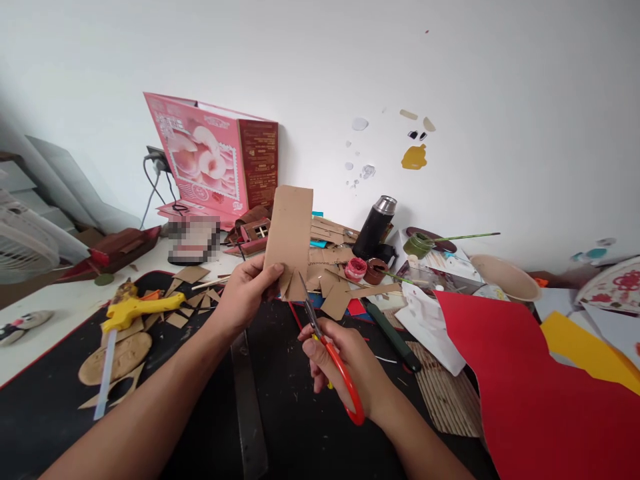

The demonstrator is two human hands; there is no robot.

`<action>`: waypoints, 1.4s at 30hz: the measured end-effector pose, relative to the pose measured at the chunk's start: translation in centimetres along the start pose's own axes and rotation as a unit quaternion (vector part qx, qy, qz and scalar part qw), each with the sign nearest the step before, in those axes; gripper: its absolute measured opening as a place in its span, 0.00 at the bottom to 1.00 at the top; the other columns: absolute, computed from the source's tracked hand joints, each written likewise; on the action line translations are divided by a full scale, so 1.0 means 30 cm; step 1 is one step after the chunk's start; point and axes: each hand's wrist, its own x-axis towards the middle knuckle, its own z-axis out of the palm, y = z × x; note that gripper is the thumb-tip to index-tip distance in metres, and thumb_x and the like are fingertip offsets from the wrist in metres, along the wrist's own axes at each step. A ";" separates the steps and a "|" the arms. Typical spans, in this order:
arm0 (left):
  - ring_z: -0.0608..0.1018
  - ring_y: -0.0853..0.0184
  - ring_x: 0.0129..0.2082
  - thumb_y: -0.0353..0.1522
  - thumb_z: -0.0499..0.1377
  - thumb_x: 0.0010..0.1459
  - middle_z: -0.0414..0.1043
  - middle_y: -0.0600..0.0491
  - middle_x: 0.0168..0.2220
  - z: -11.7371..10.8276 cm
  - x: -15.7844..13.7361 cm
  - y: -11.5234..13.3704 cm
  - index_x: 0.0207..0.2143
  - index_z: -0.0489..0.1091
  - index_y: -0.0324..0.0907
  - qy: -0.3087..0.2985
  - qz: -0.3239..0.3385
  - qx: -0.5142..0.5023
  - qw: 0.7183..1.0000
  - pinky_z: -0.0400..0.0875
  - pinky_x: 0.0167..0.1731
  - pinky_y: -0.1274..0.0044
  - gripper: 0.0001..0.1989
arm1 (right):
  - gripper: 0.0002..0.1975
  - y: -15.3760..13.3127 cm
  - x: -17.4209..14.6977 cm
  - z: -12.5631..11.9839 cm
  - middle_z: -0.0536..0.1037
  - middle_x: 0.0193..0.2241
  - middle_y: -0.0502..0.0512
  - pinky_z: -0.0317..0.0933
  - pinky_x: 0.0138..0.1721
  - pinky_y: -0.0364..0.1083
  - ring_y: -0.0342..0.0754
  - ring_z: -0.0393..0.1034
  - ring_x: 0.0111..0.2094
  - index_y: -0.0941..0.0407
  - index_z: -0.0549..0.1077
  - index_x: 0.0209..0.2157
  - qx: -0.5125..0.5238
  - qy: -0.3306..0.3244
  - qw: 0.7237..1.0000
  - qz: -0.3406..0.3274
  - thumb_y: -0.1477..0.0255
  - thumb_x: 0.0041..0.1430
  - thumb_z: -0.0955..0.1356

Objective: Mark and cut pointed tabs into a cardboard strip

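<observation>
My left hand [253, 287] pinches a strip of brown cardboard [290, 227] near its lower edge and holds it upright above the black mat. Slits run up from the strip's bottom edge, beside my thumb. In my right hand [345, 360] is a pair of scissors [345, 373] with red handles and a bit of yellow. Their blades point up and reach the lower right part of the cardboard. Whether the blades are in a cut or just in front of it, I cannot tell. Below the hands lies a steel ruler [250, 413].
A yellow glue gun [145, 310] lies left among cardboard scraps. Behind stand a pink box [210, 160] and a black flask [375, 227], with paint jars [355, 269] nearby. To the right are a dark green-handled tool [390, 333], corrugated cardboard [445, 387] and red paper [530, 373].
</observation>
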 end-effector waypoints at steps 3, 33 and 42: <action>0.61 0.73 0.17 0.44 0.72 0.57 0.64 0.59 0.17 0.002 -0.001 0.007 0.23 0.70 0.44 0.002 0.009 0.006 1.000 0.53 0.19 0.78 0.20 | 0.24 -0.005 -0.001 0.002 0.74 0.25 0.46 0.67 0.26 0.42 0.44 0.73 0.21 0.55 0.76 0.48 -0.001 0.000 1.000 0.005 0.47 0.72 0.71; 0.62 0.72 0.17 0.45 0.73 0.53 0.64 0.58 0.16 0.023 -0.012 0.031 0.21 0.69 0.45 0.008 0.016 0.024 1.000 0.54 0.19 0.77 0.21 | 0.27 0.009 0.000 0.013 0.72 0.25 0.45 0.67 0.25 0.43 0.44 0.72 0.20 0.54 0.76 0.48 0.019 0.010 1.000 0.010 0.43 0.70 0.71; 0.62 0.72 0.17 0.44 0.73 0.55 0.64 0.58 0.17 0.020 -0.013 0.025 0.22 0.68 0.44 0.000 0.024 0.015 1.000 0.54 0.19 0.77 0.21 | 0.27 0.004 -0.002 0.015 0.73 0.25 0.45 0.66 0.25 0.43 0.44 0.72 0.20 0.54 0.76 0.48 0.022 0.012 1.000 0.012 0.43 0.69 0.72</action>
